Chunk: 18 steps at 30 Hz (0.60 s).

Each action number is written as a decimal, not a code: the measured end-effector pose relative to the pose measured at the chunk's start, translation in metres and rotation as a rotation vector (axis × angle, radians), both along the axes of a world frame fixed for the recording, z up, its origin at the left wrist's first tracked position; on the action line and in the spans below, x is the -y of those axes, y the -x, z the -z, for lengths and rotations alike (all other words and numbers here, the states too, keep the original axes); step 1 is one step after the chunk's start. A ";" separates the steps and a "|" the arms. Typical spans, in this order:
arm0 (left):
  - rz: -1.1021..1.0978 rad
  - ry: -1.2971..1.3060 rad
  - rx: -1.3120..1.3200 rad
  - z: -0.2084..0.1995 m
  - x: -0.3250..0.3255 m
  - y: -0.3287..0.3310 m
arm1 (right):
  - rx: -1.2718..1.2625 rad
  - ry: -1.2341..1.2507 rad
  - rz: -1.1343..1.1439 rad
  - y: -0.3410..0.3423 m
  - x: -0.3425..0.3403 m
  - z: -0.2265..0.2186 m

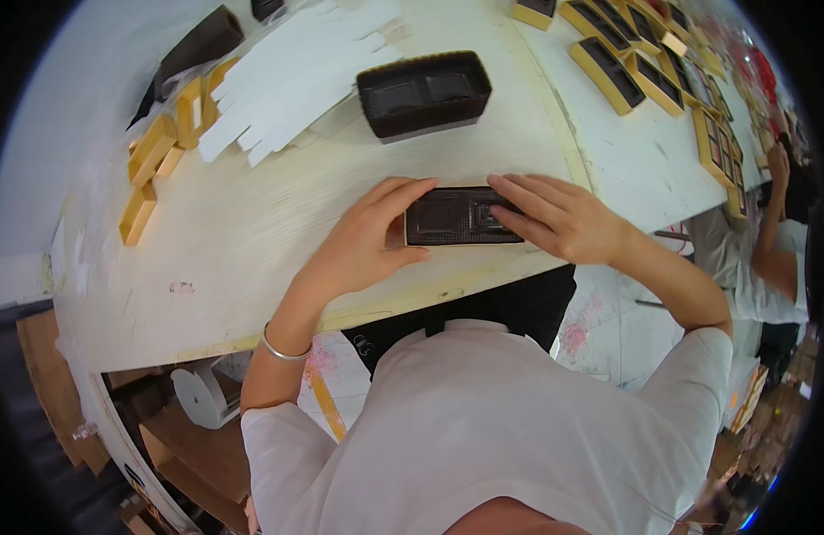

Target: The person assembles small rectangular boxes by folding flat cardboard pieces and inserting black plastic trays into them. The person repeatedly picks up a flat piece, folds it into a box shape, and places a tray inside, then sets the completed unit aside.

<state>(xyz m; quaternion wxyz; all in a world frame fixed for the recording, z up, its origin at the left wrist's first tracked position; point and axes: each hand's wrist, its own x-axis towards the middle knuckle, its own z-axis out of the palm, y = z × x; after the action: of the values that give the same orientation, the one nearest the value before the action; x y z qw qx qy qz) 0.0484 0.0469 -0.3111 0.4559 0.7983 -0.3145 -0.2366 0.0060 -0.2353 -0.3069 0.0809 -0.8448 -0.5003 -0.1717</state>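
Note:
A small gold box with a dark brown plastic tray (452, 217) set in it lies near the table's front edge. Two square hollows show in the tray. My left hand (369, 230) is closed round the box's left end, fingers at the far side and thumb at the near side. Over the right end, my right hand (559, 218) bends across the tray, its fingertips pressing on the tray's right part. The right thumb is mostly hidden. Beyond my hands stands a stack of dark brown trays (425, 94), apart from both hands.
White card strips (292, 76) lie in a pile at the far left, beside several gold box parts (152, 150). More gold boxes with dark trays (606, 74) cover the far right of the table (243, 259). Another person's arm (770, 227) shows at the right edge.

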 end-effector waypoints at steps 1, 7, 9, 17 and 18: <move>0.003 0.020 0.039 0.003 -0.004 0.000 | -0.082 -0.033 0.015 0.000 -0.002 0.003; 0.035 0.028 0.017 0.005 -0.007 0.000 | -0.586 -0.329 0.109 0.010 -0.003 0.000; 0.051 0.057 0.019 0.009 -0.009 0.001 | -0.722 -0.220 0.063 0.001 -0.001 -0.025; 0.084 0.024 -0.039 0.004 -0.009 -0.003 | -0.120 0.313 -0.106 -0.005 0.004 -0.014; 0.083 0.031 -0.022 0.007 -0.010 -0.002 | -0.214 0.327 -0.084 -0.006 0.001 -0.020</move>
<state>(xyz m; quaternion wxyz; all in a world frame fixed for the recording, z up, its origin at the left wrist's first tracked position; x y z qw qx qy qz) 0.0507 0.0565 -0.3182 0.4613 0.7749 -0.3458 -0.2590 0.0115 -0.2359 -0.2870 0.0022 -0.8385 -0.5449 0.0063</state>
